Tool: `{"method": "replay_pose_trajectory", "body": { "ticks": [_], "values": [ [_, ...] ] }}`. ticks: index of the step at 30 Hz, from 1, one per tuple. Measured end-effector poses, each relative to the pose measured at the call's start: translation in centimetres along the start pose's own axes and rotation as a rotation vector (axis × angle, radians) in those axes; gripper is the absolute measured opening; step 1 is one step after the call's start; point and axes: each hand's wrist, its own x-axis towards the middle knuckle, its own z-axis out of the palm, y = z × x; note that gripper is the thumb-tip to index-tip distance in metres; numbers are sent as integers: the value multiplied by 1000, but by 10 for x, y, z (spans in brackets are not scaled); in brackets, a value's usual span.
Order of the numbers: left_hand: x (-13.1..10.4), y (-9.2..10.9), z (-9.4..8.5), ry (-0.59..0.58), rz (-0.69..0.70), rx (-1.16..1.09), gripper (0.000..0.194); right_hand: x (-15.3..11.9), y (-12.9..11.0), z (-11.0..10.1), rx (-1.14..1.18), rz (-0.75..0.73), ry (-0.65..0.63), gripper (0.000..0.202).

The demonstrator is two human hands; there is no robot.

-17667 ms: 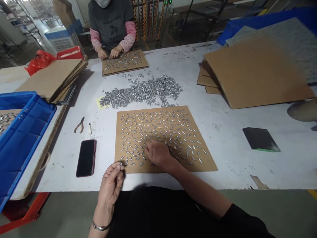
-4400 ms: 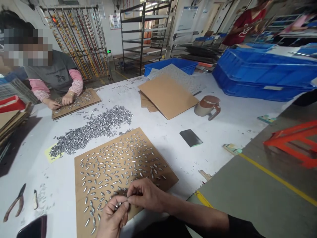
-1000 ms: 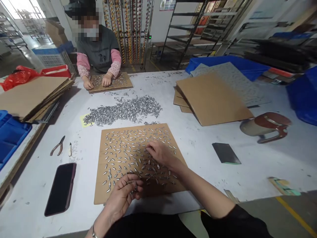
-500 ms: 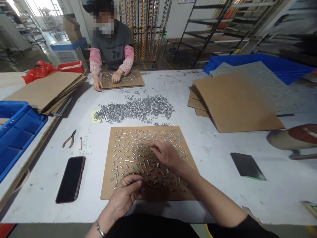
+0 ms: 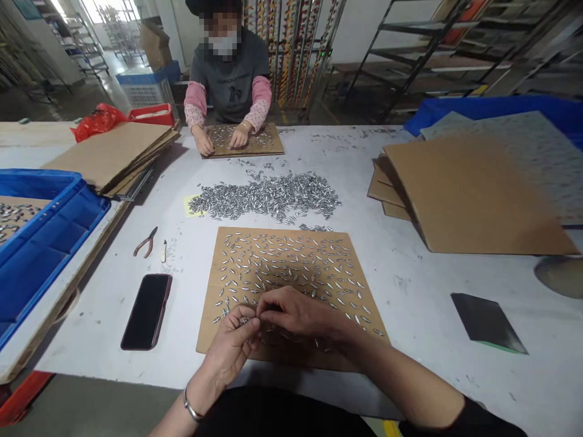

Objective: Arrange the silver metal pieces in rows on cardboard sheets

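Observation:
My left hand (image 5: 234, 340) is closed on a small silver metal piece (image 5: 244, 320), part of which shows between thumb and fingers. The fingertips of my right hand (image 5: 291, 312) are pinched together and meet the left fingertips; what they hold, if anything, is hidden. Both hands are over the near part of a cardboard sheet (image 5: 207, 334). Many small spindle-shaped silver pieces (image 5: 273, 249) lie spread in loose rows on that sheet. Just beyond it is a long heap of similar pieces (image 5: 268, 195) on the white table (image 5: 364, 182).
A phone (image 5: 146, 311), pliers (image 5: 146, 243) and a small white-handled tool (image 5: 164, 251) lie at left. Blue bin (image 5: 50, 243) stands far left. Cardboard stacks (image 5: 473, 194) and a dark sheet (image 5: 488, 321) are at right. Across the table a co-worker (image 5: 232, 85) handles pieces on another cardboard.
My right hand has moved from the middle of the cardboard down to my left hand, so their fingertips now meet. The view has turned slightly left.

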Motion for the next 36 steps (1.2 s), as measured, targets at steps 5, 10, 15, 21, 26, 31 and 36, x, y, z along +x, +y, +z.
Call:
{"method": "replay_pose_trajectory", "body": {
  "ticks": [5, 10, 15, 21, 26, 31, 36],
  "values": [
    [-1, 9, -10, 111, 36, -56, 37, 43, 25, -4, -489, 31, 151, 17],
    [-5, 10, -20, 122, 53, -53, 36, 67, 34, 0, -822, 31, -16, 17],
    [-6, 7, -20, 89, 41, -45, 34, 75, 28, -6, -916, -29, -62, 19],
    [-9, 7, -17, -15, -11, -52, 35, 39, 15, -8, -642, -110, 250, 23],
    [-11, -5, -9, -114, -93, -83, 39, -10, 3, 41, -547, -309, 65, 15],
    [-11, -14, -4, -117, -184, -104, 43, -26, 1, 62, -579, -207, 72, 12],
    [-12, -6, -6, -62, -74, -113, 29, -20, 3, 53, -417, -214, 126, 20]
  ]
}}
